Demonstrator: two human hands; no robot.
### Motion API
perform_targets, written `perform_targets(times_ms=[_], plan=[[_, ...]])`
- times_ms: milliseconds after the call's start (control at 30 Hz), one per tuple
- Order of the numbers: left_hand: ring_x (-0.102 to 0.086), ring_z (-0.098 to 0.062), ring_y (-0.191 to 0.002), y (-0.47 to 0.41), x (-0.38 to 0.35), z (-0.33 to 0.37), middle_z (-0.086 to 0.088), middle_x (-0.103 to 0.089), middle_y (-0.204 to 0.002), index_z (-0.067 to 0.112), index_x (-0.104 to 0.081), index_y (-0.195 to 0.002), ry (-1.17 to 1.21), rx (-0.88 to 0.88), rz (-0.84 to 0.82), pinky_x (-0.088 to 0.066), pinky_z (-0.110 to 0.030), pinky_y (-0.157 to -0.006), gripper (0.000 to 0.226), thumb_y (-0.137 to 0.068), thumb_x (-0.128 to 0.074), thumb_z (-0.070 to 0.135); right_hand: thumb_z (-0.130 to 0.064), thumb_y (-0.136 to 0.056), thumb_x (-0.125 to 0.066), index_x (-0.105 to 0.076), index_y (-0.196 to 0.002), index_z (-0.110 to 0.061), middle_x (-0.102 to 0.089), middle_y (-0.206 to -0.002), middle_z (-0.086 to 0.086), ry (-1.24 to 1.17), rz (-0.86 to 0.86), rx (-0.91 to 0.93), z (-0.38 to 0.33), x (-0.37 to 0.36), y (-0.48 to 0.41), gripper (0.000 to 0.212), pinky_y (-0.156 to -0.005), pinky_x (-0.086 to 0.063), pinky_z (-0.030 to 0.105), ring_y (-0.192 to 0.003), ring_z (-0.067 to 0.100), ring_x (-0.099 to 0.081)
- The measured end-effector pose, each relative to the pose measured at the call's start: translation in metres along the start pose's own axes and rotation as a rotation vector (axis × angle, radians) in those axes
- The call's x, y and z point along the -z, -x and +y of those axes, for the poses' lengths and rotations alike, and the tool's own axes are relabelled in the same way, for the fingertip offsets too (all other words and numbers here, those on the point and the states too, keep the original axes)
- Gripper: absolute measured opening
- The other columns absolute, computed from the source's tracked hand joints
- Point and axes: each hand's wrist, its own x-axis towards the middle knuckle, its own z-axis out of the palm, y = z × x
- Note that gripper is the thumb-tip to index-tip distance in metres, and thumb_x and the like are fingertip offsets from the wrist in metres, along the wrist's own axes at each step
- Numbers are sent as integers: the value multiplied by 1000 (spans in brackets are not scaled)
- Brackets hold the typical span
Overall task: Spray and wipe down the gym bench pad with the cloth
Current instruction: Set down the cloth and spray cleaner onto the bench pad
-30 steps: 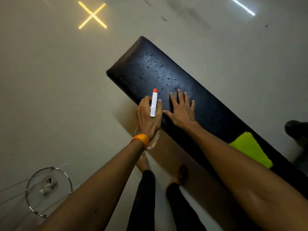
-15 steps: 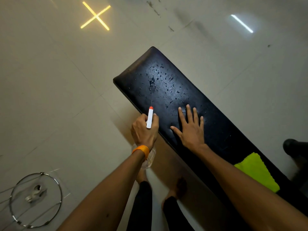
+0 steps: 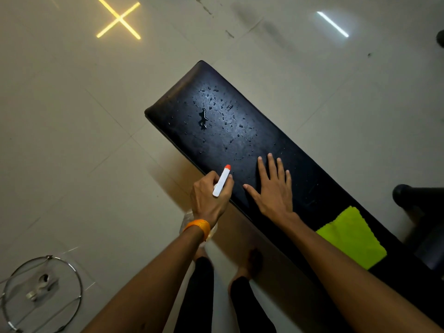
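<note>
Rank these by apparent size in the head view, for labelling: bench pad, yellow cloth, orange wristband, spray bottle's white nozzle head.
1. bench pad
2. yellow cloth
3. orange wristband and white nozzle head: too alike to rank.

No text, label, brand or number can be read on anything in view.

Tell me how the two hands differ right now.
The left hand is closed around the spray bottle; the right hand holds nothing. The left hand hangs at the bench pad's edge; the right hand lies flat on it, fingers spread. The left wrist carries an orange band; the right is bare.
</note>
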Motion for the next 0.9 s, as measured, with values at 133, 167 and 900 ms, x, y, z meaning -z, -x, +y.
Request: perform_targets(times_ms=[133,167,900], plan=[[-53,-26,-53,10,-6,-4,-2,-53,-54,11,-52,-63,-36,26,17,-48,-46,-53,53,-83,-59,60,-69,-98,-37,3,-162,-28,10,-171,4,2,-21,-3,12,2,13,86,-127,-2,51,-157,27,12],[-53,-26,-53,13,-7,-5,-2,-53,-54,11,-52,-63,-37,28,21,-48,-47,-52,53,-83,-59,60,-68,-98,-38,2,-162,-28,10,-171,4,-1,-26,-4,15,3,16,86,-128,-2,51,-157,27,12],[-49,-26,-52,78,-53,12,-3,-50,-55,13,-49,-64,-59,-64,-109,-47,-48,-53,51,-86,-59,57,-62,-97,-48,-14,-162,-18,-7,-171,10,-76,37,-176,99,-2,82,85,-128,-8,51,-158,29,-2]])
